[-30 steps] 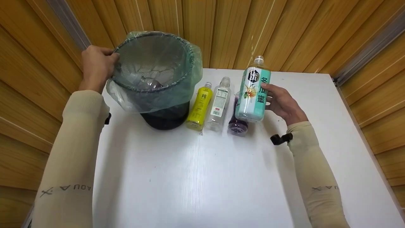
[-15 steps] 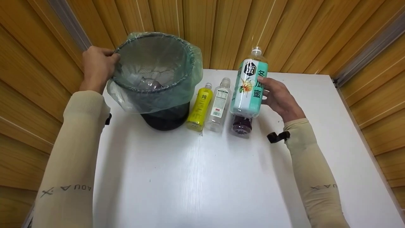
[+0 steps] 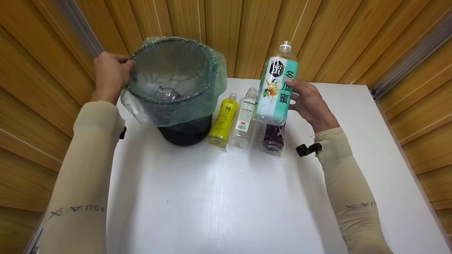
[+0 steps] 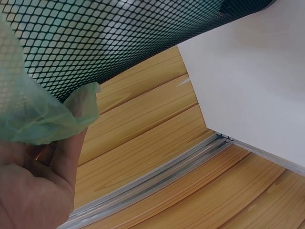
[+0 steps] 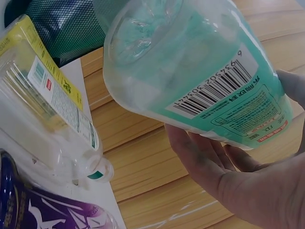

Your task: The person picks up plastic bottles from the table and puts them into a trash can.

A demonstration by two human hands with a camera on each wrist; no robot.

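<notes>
Above the white table (image 3: 247,197), the right hand (image 3: 309,104) held a teal-labelled bottle (image 3: 276,88) upright in the air, fingers curled round its side, cap uppermost; below it lay a purple bottle (image 3: 272,137), with a clear bottle (image 3: 243,118) and a yellow bottle (image 3: 223,120) just beside, all on their sides; the left hand (image 3: 111,76) gripped the rim of the mesh bin (image 3: 173,88), lined with a green bag (image 3: 141,113), well left of the raised bottle.
</notes>
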